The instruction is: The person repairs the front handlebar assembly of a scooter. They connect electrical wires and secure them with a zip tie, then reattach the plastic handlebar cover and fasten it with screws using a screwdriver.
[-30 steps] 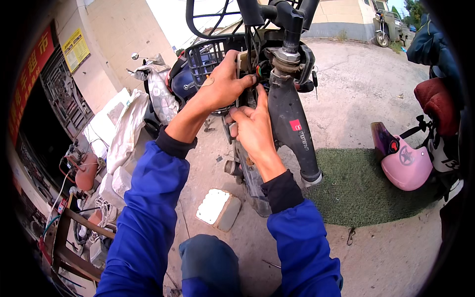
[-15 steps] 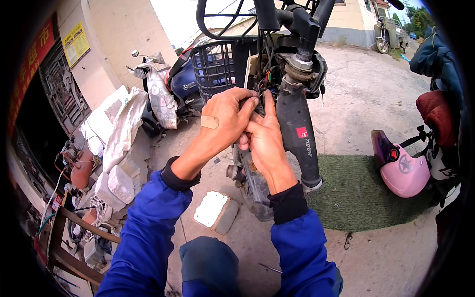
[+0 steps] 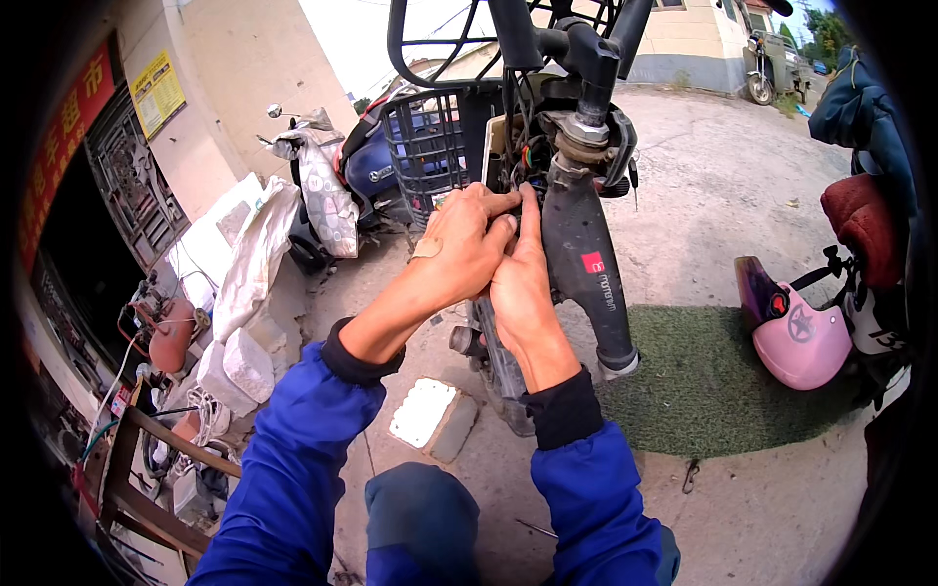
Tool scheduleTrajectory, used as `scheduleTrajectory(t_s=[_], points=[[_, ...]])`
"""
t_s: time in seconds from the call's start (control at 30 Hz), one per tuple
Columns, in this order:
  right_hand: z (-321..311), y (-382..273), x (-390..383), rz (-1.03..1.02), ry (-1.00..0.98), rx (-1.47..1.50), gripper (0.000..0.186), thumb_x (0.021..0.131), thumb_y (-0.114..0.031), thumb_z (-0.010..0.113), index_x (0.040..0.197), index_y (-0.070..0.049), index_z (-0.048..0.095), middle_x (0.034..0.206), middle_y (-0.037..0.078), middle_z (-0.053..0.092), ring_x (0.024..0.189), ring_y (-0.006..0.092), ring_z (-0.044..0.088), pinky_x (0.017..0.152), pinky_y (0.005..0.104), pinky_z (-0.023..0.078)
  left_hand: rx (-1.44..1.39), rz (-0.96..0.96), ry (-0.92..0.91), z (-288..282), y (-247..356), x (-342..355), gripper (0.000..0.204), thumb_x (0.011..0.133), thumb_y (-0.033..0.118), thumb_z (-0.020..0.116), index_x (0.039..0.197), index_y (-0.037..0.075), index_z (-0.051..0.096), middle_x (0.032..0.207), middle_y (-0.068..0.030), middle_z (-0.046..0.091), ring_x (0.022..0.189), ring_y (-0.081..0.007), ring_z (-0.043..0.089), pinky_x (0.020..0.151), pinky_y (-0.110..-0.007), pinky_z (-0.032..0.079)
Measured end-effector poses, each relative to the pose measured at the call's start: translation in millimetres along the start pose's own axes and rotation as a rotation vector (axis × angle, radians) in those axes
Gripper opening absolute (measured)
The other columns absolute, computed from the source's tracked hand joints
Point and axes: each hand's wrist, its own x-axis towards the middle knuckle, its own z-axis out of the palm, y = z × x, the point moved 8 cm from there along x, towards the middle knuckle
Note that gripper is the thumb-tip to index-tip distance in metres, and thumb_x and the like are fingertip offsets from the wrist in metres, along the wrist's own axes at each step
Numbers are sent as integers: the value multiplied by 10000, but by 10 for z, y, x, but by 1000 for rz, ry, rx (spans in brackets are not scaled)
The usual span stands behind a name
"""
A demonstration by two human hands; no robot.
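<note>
My left hand (image 3: 459, 249), with a plaster on its back, has its fingers bent and pinched beside my right hand (image 3: 518, 288). My right index finger points up along the black bike frame tube (image 3: 581, 278), its other fingers curled under the left hand. Both hands are at the open front of the bike, just below a bundle of wires (image 3: 518, 151) with coloured connectors, next to a pale housing (image 3: 495, 146). What the fingertips grip is hidden. The steering column (image 3: 596, 93) rises above, and a black basket (image 3: 430, 146) is behind.
A blue scooter (image 3: 371, 174) stands behind. At left are white sacks (image 3: 244, 273), a red tank (image 3: 171, 337) and a wooden frame (image 3: 166, 444). A white-topped block (image 3: 425, 410) lies by my knee. At right are a green mat (image 3: 713, 410) and a pink helmet (image 3: 801, 347).
My left hand has come down from the pale housing to overlap my right hand, its fingers now bent lower. The right hand has shifted slightly right and down. The bike sits slightly further right in view.
</note>
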Motion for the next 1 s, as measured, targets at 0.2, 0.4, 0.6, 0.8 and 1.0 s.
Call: scheduleTrajectory(t_s=[0.2,0.4,0.6,0.8,1.0], points=[[-94,104,49,-88,60,-73,926,1079,-11,547,1819,-189,19,1346,182,641,810,144,648,562,296,500,-456,-284,-20,182,-206,5,384,1065,14,597,1420,-74,714,1049,-72,685,831,-143,666,739,-326,570],[-75,32,-64,-108,19,-211,1011,966,150,458,1819,-165,15,1426,183,635,797,108,632,558,252,495,-929,-571,-68,252,-347,3,307,1000,-33,669,1295,-59,751,1059,-77,762,876,-162,700,827,-321,584],[-68,-8,-83,-119,-66,-101,997,955,162,436,1818,-215,109,1461,171,643,806,58,593,570,230,486,-982,-518,-80,181,-392,32,174,1056,85,741,1191,-21,772,1055,-101,792,912,-197,759,805,-348,609],[-128,-46,-53,-137,-89,-131,982,946,157,461,1814,-184,153,1371,153,686,802,64,601,576,213,487,-1034,-554,-152,247,-411,86,164,1093,122,708,1099,-34,760,882,-165,787,767,-221,735,529,-355,535],[-142,-80,-58,-161,-114,-156,958,946,143,497,1809,-128,181,1289,145,688,806,80,623,576,213,500,-1039,-544,-109,224,-340,68,153,1102,115,695,1084,-28,746,886,-167,787,781,-228,742,604,-346,572]])
